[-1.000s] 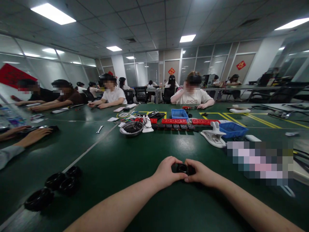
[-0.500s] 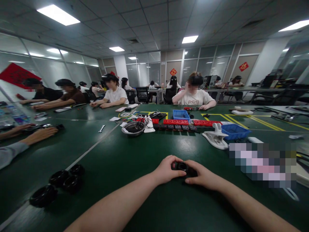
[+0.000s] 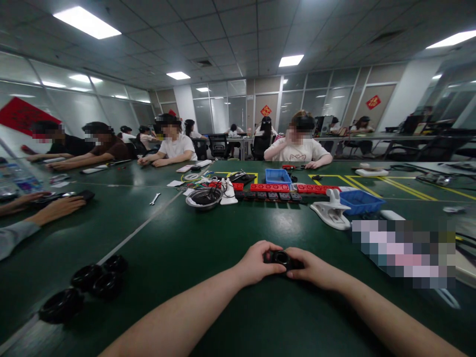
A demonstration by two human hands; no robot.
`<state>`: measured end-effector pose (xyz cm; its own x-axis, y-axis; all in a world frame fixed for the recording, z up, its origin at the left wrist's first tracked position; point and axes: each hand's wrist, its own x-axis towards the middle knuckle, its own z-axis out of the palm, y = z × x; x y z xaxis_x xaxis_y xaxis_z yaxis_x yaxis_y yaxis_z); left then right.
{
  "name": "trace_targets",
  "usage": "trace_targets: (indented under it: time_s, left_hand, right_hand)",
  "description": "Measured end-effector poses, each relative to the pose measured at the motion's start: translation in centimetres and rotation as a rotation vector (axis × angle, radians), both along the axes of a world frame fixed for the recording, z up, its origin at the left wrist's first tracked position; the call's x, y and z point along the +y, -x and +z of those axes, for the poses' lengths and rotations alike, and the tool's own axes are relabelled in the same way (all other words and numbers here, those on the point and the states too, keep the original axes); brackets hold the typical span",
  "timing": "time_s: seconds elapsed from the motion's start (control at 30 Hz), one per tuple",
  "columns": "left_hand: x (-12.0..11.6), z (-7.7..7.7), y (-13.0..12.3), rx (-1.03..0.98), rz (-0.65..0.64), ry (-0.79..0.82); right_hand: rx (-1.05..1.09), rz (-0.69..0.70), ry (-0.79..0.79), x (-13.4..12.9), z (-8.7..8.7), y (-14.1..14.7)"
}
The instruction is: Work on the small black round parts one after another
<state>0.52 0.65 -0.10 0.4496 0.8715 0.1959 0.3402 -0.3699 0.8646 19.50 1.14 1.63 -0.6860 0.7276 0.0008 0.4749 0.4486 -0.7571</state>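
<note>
Between my two hands is a small black part with a round opening (image 3: 281, 258), held just above or on the green table (image 3: 208, 317); I cannot tell which. My left hand (image 3: 259, 261) curls round its left side, thumb in front and fingers behind. On the other side, my right hand (image 3: 311, 267) closes on it with thumb and fingers, partly covering it. Its lower part is hidden by the fingers. To the left lie several glossy black rings (image 3: 61, 306) in a loose cluster, apart from both hands.
A metal bowl (image 3: 204, 199), red power strips (image 3: 269, 188), a white clamp stand (image 3: 333, 210) and a blue tray (image 3: 360, 202) lie beyond my hands. A wrench (image 3: 155, 199) rests at left. A co-worker's hand (image 3: 61, 208) holds a dark object. Other people sit around.
My right thumb and fingers have drawn slightly closer round the black part. My left hand keeps nearly the same grip. The view has shifted a little.
</note>
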Motion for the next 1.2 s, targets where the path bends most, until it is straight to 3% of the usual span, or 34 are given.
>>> trace_targets:
  time_s: [0.3,0.5,0.77,0.87,1.03,1.2]
  left_hand:
    - [-0.6,0.2,-0.5,0.03,0.065,-0.003]
    - [-1.0,0.4,-0.8,0.062,0.126,-0.012]
    - [-1.2,0.0,-1.3,0.078,0.297,-0.061]
    - [-1.0,0.1,-1.1,0.058,0.232,-0.076]
    - [-0.5,0.7,-0.2,0.031,-0.007,-0.025]
    - [-0.5,1.1,0.1,0.036,-0.061,0.001]
  right_hand:
    - [0.046,-0.121,0.061,0.3,-1.3,0.1]
    - [0.012,-0.219,0.018,0.0,-1.6,0.8]
    - [-0.229,-0.506,-0.302,-1.0,-2.4,2.8]
    - [-0.159,-0.396,-0.289,-1.1,-1.8,2.4]
    - [0.013,-0.088,-0.085,-0.6,-0.5,0.6]
    - [0.034,-0.025,0.033,-0.4,0.3,0.1]
